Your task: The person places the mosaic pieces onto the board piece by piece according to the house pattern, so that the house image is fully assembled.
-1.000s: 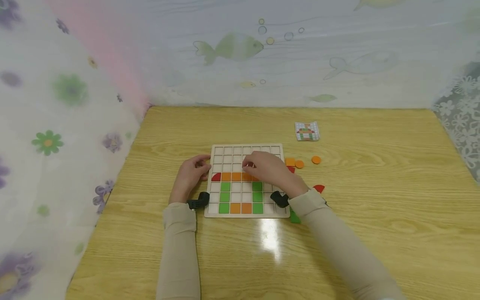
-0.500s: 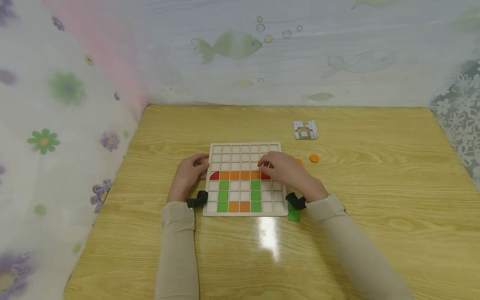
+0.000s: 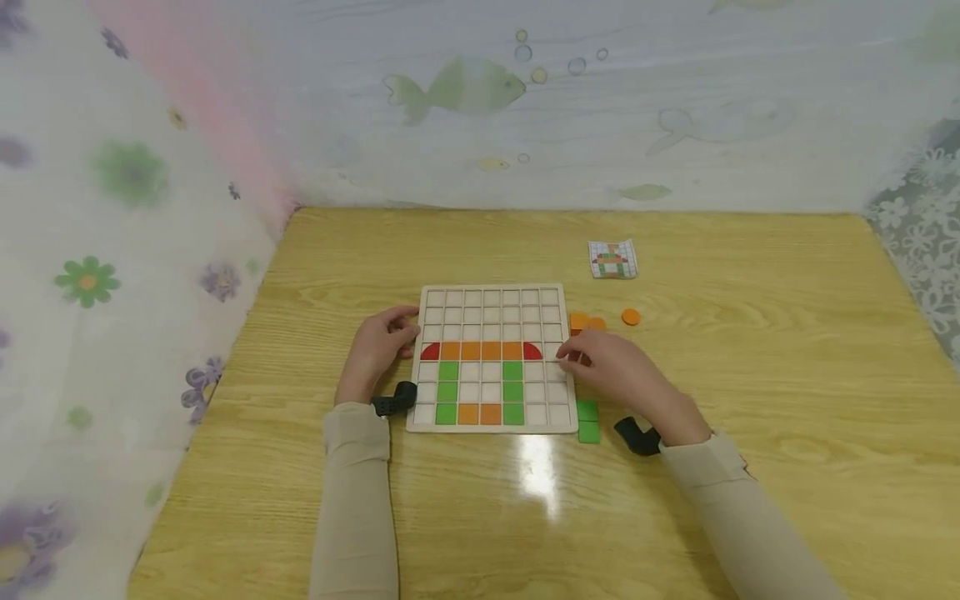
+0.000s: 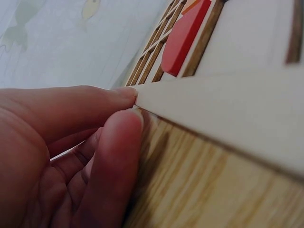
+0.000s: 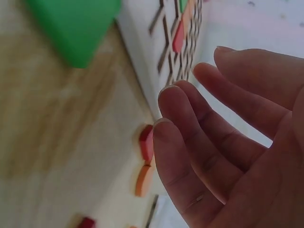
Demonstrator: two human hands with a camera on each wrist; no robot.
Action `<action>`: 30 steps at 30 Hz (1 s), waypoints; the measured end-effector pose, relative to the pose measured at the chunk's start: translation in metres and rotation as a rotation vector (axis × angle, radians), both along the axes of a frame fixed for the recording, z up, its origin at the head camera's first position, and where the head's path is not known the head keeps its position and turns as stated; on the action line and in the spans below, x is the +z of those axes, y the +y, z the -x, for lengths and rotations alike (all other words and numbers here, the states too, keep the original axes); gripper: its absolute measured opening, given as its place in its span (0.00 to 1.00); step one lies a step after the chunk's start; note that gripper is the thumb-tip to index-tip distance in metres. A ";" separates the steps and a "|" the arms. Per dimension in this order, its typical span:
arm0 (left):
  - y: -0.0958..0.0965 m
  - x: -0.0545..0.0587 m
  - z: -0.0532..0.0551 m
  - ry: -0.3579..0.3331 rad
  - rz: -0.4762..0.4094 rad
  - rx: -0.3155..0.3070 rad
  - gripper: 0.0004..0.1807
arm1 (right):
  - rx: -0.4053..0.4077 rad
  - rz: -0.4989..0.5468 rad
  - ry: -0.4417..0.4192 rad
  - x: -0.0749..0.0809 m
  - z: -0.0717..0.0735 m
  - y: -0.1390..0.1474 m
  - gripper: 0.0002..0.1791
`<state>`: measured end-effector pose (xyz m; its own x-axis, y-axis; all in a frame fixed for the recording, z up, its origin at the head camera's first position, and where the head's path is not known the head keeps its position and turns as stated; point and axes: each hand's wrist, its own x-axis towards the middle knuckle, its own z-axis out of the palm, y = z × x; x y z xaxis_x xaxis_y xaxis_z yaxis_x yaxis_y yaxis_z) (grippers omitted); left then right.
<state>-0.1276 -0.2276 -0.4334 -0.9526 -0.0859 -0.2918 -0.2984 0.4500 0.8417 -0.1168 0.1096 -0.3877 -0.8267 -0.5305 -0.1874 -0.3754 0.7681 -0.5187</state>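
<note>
A square wooden grid board (image 3: 491, 429) lies on the table, its cells partly filled with flat tiles. Four-cell-wide orange tiles (image 3: 480, 351) run between two red quarter-round tiles (image 3: 532, 352), above two columns of green square tiles (image 3: 513, 392). My left hand (image 3: 377, 350) rests at the board's left side; in the left wrist view the index fingertip (image 4: 126, 93) touches the edge, with the thumb just beneath. My right hand (image 3: 622, 371) hovers over the right edge with loosely bent fingers, apart and holding nothing in the right wrist view.
Right of the board lie an orange square (image 3: 578, 321), orange discs (image 3: 631, 317) and two green squares (image 3: 588, 431). The right wrist view also shows loose red tiles (image 5: 147, 142). A small printed pattern card (image 3: 612, 259) lies farther back. Walls close off the back and left.
The right hand has moved right, from the board's middle to its right edge. A red quarter-round tile now sits in the cell at the orange row's right end. The left hand stays put.
</note>
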 end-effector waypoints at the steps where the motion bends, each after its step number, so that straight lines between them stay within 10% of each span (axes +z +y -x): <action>1: 0.000 0.000 0.000 -0.002 -0.002 0.005 0.18 | -0.007 0.000 -0.007 -0.001 -0.004 0.002 0.10; 18: 0.000 0.001 -0.001 0.004 0.003 0.004 0.19 | -0.027 -0.014 0.021 -0.014 -0.057 0.034 0.22; 30: 0.001 0.003 -0.001 0.000 -0.004 -0.013 0.19 | -0.071 -0.016 0.094 -0.019 -0.064 0.031 0.19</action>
